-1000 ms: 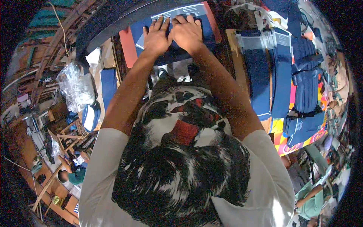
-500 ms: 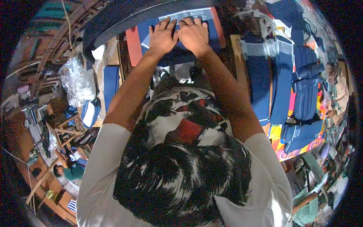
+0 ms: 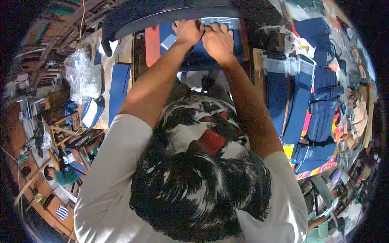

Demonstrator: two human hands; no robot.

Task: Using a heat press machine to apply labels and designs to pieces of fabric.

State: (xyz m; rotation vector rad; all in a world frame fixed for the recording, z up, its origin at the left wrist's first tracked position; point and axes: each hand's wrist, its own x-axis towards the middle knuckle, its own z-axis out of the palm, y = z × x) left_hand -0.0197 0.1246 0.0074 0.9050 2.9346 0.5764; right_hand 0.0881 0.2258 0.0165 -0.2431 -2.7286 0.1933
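A dark blue cloth piece (image 3: 202,54) lies on a salmon-red board (image 3: 153,48) in front of me. Along its far edge runs a pale strip with fine printed lines (image 3: 227,21). My left hand (image 3: 189,33) is on the cloth's far part, its fingers partly hidden at the edge of a black curved bar (image 3: 182,17). My right hand (image 3: 219,43) rests palm down beside it, fingers stretched out and slightly apart over the strip's near edge. A small pale patch (image 3: 168,41) shows left of my left hand.
On the right, stacked dark blue pieces with pale ends (image 3: 277,89) lie near bundled blue pieces (image 3: 324,101) on a colourful cover. At left are a clear plastic bag (image 3: 83,79) and a folded blue piece (image 3: 119,91). Another person (image 3: 65,174) sits at lower left.
My left hand has moved forward and right, and its fingers have gone from lying flat to mostly hidden. My right hand stays flat on the cloth. The view has shifted slightly.
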